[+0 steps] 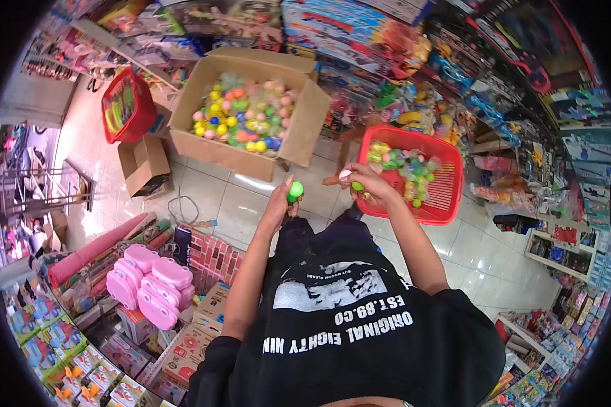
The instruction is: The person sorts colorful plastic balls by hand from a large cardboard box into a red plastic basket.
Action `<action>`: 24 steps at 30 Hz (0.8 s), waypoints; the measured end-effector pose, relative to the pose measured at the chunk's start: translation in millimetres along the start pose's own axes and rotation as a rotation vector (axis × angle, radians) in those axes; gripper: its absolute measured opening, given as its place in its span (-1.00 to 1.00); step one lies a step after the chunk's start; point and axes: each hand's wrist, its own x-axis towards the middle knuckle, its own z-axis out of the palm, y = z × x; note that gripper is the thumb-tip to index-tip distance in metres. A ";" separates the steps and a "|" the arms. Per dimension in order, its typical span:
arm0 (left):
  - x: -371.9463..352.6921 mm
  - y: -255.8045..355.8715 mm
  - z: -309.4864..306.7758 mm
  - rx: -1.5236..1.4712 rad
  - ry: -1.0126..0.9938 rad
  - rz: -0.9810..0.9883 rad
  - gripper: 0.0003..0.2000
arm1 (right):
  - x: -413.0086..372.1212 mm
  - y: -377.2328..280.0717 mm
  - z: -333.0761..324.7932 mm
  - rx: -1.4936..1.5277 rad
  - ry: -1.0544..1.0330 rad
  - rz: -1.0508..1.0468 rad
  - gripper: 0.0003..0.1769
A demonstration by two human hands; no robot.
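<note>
Between the box and the basket, my left hand (277, 205) is closed around a bright green ball (296, 190). My right hand (373, 184) pinches a whitish ball (345, 175) and a yellow-green ball (357, 186) at the near left rim of a red basket (448, 211). Small colourful balls (414, 169), some in clear wrapping, lie inside that basket. A large open cardboard box (217, 157) stands ahead of my left hand, holding many balls (241, 119) in yellow, pink, green, blue and orange.
A smaller red basket (142, 121) and a small open carton (142, 166) stand at the left. Pink cases (159, 281) and a rolled pink mat (95, 251) are at lower left. Packed toy shelves (360, 34) line the back and right. A thin cable (183, 210) lies on the tiles.
</note>
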 end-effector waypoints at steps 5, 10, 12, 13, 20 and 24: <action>-51.3 25.7 -95.8 -0.027 0.101 0.145 -0.59 | 61.9 -22.1 113.3 -0.162 -0.030 -0.109 -0.72; -83.8 23.2 -142.8 -0.135 0.156 0.179 -0.62 | 87.3 -32.7 168.9 -0.213 -0.086 -0.052 -0.62; -87.6 22.9 -159.3 -0.193 0.193 0.261 -0.65 | 99.6 -44.8 185.7 -0.230 -0.081 -0.055 -0.65; -89.5 23.0 -168.2 -0.202 0.202 0.261 -0.65 | 106.4 -50.0 192.4 -0.233 -0.066 -0.065 -0.68; -99.9 58.5 -223.8 -0.185 0.221 0.263 -0.73 | 194.8 -79.4 216.3 -0.405 0.089 -0.417 -0.70; -81.1 87.1 -265.2 -0.218 0.221 0.299 -0.73 | 252.1 -89.0 222.7 -0.688 0.227 -0.562 -0.70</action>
